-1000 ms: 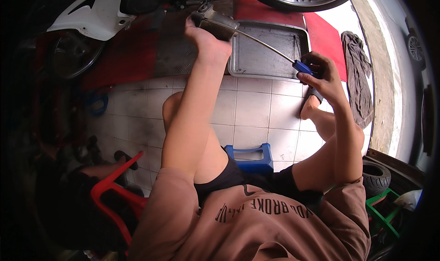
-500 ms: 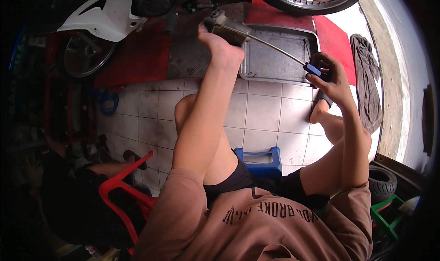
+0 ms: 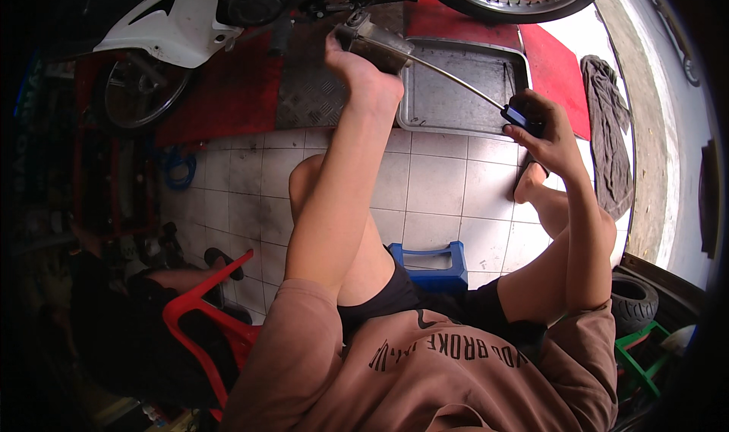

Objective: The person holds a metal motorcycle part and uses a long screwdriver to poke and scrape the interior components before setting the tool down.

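My left hand (image 3: 355, 71) is closed around a grey, boxy metal part (image 3: 383, 46), held up near the left end of a metal tray; its fingers are partly hidden behind it. In my right hand (image 3: 554, 132) is a long-shafted screwdriver (image 3: 515, 115) with a blue and black handle. Its shaft slants up and left from my fingers to the metal part. Where exactly the tip sits on the part is too small to tell.
Beyond my hands stands a motorcycle (image 3: 171, 26) with white panels, over a red and metal platform (image 3: 235, 90). The shallow tray (image 3: 463, 128) lies on it. A blue stool (image 3: 431, 280) is between my legs; a red chair (image 3: 201, 303) and a person's leg (image 3: 178, 280) are at left.
The screwdriver handle has turned slightly in my right hand, its blue face now darker. My left hand and the metal part have hardly moved. A wheel has appeared outside at far right.
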`<state>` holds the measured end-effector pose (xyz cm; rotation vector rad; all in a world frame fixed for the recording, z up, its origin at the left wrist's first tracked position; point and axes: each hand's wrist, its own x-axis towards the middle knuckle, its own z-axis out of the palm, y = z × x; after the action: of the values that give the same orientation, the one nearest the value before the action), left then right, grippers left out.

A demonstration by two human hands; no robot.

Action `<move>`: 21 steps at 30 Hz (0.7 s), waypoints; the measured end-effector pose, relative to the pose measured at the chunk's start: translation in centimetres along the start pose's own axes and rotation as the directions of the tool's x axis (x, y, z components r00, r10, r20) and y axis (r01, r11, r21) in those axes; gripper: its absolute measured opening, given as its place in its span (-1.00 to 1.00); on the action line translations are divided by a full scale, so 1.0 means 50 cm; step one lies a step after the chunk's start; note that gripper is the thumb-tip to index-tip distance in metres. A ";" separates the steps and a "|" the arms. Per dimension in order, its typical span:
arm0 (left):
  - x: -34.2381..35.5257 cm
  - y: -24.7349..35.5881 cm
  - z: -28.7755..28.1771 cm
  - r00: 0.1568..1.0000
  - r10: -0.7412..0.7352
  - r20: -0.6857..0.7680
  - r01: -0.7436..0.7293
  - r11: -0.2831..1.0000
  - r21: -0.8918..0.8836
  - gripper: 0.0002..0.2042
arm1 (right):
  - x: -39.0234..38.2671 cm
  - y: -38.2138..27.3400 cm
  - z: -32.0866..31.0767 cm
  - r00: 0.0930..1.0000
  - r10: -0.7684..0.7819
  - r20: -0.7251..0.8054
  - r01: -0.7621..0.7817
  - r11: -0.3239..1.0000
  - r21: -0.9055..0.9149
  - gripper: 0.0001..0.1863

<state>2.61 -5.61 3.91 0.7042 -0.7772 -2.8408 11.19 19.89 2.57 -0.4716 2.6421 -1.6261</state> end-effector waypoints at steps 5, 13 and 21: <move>-0.001 0.004 -0.003 1.000 0.004 0.005 -0.004 1.000 0.003 -0.60 | 0.005 0.001 0.000 0.997 0.062 0.055 -0.062 0.998 0.002 -0.70; -0.010 0.012 0.010 1.000 -0.017 -0.014 0.016 0.999 -0.044 -0.58 | 0.001 0.008 -0.002 0.995 0.098 0.009 -0.098 0.994 0.050 -0.74; -0.010 0.028 0.011 0.996 -0.057 -0.070 0.053 0.997 -0.057 -0.45 | 0.004 0.023 -0.014 0.994 0.108 0.021 -0.109 0.990 0.094 -0.76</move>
<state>2.79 -6.44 5.24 0.8265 -0.6770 -2.8554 10.61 20.92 1.92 -0.3309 2.5158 -1.6986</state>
